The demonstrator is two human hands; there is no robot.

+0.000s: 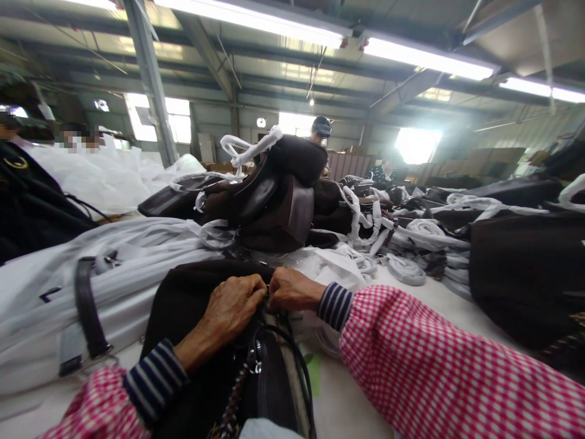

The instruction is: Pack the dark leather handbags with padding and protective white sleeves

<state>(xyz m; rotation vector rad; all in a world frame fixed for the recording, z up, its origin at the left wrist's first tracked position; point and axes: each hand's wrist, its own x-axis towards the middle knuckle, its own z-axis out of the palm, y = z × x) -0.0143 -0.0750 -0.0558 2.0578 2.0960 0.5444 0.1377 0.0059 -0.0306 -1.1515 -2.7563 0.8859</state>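
Plainly, in the head view, both hands meet at the far right edge of a dark bag (183,296), which lies on the table (340,390) just below them. The left hand (235,305) reaches across the bag's body; the right hand (292,288) comes in over the table from the other side, so the left is nearer the bulk. From where they meet, the bag stretches back toward the wearer, a black cord (305,369) and a braided strap (235,393) trailing the same way. Each hand's fingers are bunched and seem to pinch the edge; exactly which bit, I cannot tell.
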